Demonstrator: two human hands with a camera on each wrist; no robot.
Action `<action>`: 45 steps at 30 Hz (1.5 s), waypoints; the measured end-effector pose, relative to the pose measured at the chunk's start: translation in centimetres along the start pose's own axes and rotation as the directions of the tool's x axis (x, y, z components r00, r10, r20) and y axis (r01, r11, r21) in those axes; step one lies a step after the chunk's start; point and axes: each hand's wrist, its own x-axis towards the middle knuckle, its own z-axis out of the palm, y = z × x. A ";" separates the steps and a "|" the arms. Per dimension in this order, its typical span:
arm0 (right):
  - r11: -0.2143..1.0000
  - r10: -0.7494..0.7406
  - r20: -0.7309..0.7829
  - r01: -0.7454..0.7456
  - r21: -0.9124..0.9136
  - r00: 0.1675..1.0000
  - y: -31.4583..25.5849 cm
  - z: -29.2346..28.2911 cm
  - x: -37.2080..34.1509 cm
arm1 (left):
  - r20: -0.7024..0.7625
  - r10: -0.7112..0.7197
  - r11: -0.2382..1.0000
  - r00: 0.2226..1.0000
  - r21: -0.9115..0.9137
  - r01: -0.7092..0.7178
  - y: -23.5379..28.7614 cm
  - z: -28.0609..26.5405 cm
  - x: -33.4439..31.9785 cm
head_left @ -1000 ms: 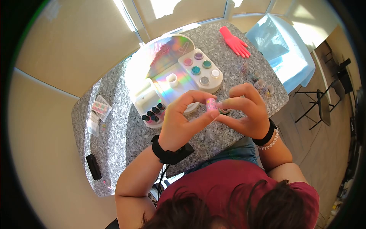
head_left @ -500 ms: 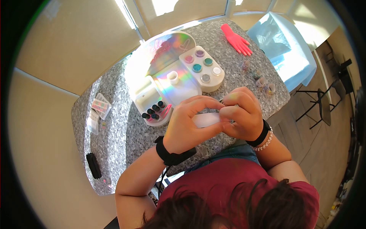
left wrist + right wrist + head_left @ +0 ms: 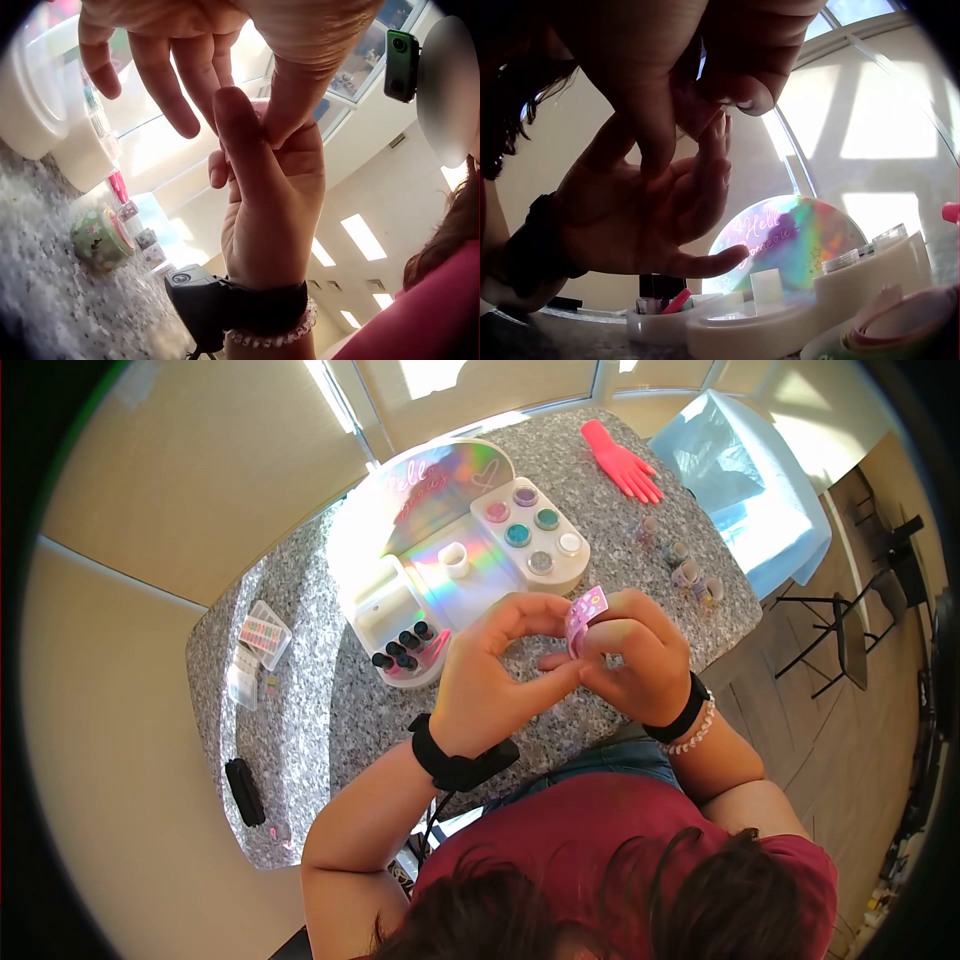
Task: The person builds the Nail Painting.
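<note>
A short strip of pink patterned tape (image 3: pixel 585 620) stands curved up between both hands in the head view, its printed face showing. My right hand (image 3: pixel 640 660) pinches it between thumb and bent fingers. From the other side, the left hand (image 3: pixel 490 675) brings thumb and forefinger to the strip, its other fingers spread in the left wrist view. There only a bit of pink shows between the two thumbs. In the right wrist view the strip (image 3: pixel 694 112) hangs dark among the right fingers. A green patterned tape roll (image 3: pixel 105 238) lies on the table below the hands.
A white manicure stand (image 3: pixel 420 585) with a shiny rainbow back is beyond the hands, holding dark-capped polish bottles (image 3: pixel 408 643) and glitter pots (image 3: pixel 517 535). Small tape rolls (image 3: pixel 685 573) and a pink model hand (image 3: pixel 622 465) lie right; open plastic cases (image 3: pixel 265 635) and a black pouch (image 3: pixel 243 792) left.
The strip went from a small pink piece at the fingertips to a pale stretched band between the hands, then to a pink curve standing up. The right hand shifted slightly left.
</note>
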 end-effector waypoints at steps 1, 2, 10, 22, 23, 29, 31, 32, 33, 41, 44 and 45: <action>1.000 0.000 -0.001 0.000 0.000 1.000 0.0 -0.1 0.1 | -0.033 0.013 1.000 0.999 -0.027 -0.014 0.1 0.1 0.1; 1.000 -0.006 -0.016 0.006 -0.005 1.000 0.0 -0.2 0.2 | -0.066 0.025 0.998 0.998 -0.054 -0.028 0.3 0.2 0.1; 0.997 0.048 0.060 -0.044 -0.063 0.997 0.9 -3.2 1.1 | 0.038 -0.050 0.997 0.998 0.057 0.048 1.4 -1.1 0.5; 0.996 0.058 0.098 -0.064 0.060 0.993 1.0 -2.8 0.5 | 0.160 -0.175 0.904 0.971 -0.365 0.223 -0.2 -1.3 0.5; 0.996 0.059 0.098 -0.065 0.059 0.993 0.8 -2.9 0.7 | 0.191 -0.211 0.836 0.959 -0.473 0.278 -0.3 -1.4 0.6; 0.991 -0.060 0.154 0.041 0.124 0.986 1.7 -3.2 1.2 | 0.192 -0.207 0.803 0.959 -0.527 0.278 -0.6 -1.5 0.6; 0.986 -0.057 0.140 0.034 0.165 0.989 1.7 -2.8 1.1 | 0.218 -0.241 0.821 0.946 -0.474 0.318 -0.5 -1.6 0.6; 0.986 -0.055 0.143 0.031 0.163 0.988 1.6 -2.8 1.1 | 0.242 -0.274 0.837 0.931 -0.417 0.355 -0.5 -1.6 0.6; 0.983 -0.025 0.137 -0.001 0.186 0.990 1.3 -2.7 1.2 | 0.243 -0.273 0.835 0.931 -0.420 0.355 -0.7 -1.5 0.5; 0.987 0.161 0.276 -0.156 -0.040 0.947 2.3 -3.7 0.1 | 0.101 -0.264 0.912 0.959 -0.296 0.282 -1.3 -0.2 0.3; 0.873 0.431 0.294 -0.477 0.105 0.853 3.1 -3.9 -1.1 | 0.082 -0.290 0.910 0.954 -0.285 0.301 -1.5 -0.4 0.4; 0.847 0.468 0.299 -0.519 0.117 0.831 3.0 -3.8 -1.3 | 0.079 -0.290 0.909 0.954 -0.290 0.301 -1.6 -0.5 0.4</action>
